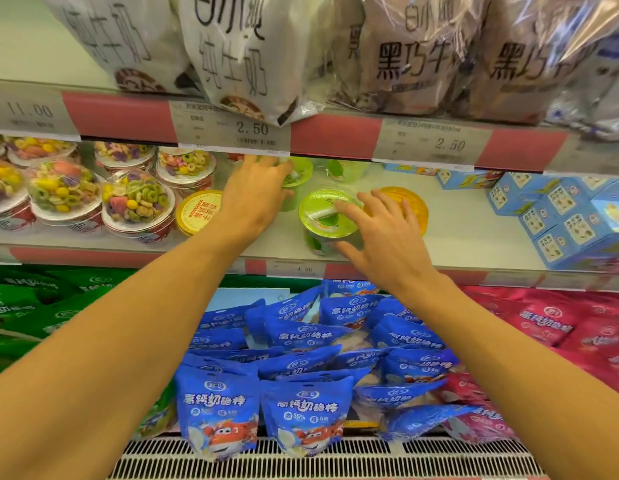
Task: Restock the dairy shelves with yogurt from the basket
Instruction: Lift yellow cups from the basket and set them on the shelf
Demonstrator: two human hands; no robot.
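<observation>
Both my arms reach into the middle shelf (453,244) of the chiller. My right hand (381,233) rests on the near green-lidded yogurt cup (318,216), my fingers (349,207) laid fairly straight across its lid and my thumb down by its side rather than curled round it. The cup stands upright near the shelf's front edge; it is a clear tub with a bright lime-green lid and a white strip, perhaps a folded spoon, under the dome.

My left hand (256,192) reaches deeper, over a second green yogurt cup (296,174) further back. My fingers seem bent round its rim, though the price rail above shades them, so I cannot tell for sure. A third green cup (339,168) stands behind.

A yellow-lidded cup (405,202) sits just beside my right hand, and another yellow cup (195,213) stands left of my left wrist. Cereal-topped cups (135,199) crowd the shelf's left end, and blue cartons (561,216) are stacked at the right. Blue cheese-stick pouches (301,407) lie heaped on the shelf below.
</observation>
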